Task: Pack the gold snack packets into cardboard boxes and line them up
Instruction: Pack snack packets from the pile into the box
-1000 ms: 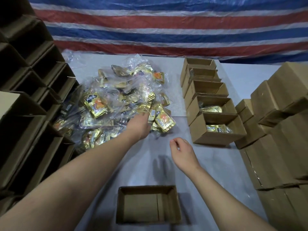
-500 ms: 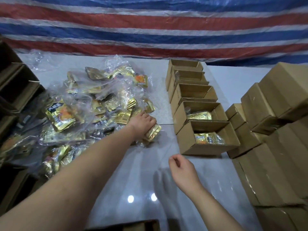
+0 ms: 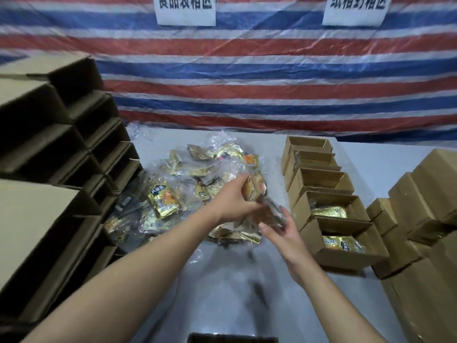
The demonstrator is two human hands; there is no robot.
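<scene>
Packets are gripped by left hand, right hand loosely cupped beneath; slippery film risks a drop short of the boxes.

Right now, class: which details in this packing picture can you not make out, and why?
- Packets in the left hand: blurred, count unclear.
- Right hand: blurred; grip uncertain.
- Far open boxes: walls hide contents.
- Dark box: cut by bottom edge.
- Wall signs: cropped at top edge.

Packets now lifted between hands
</scene>
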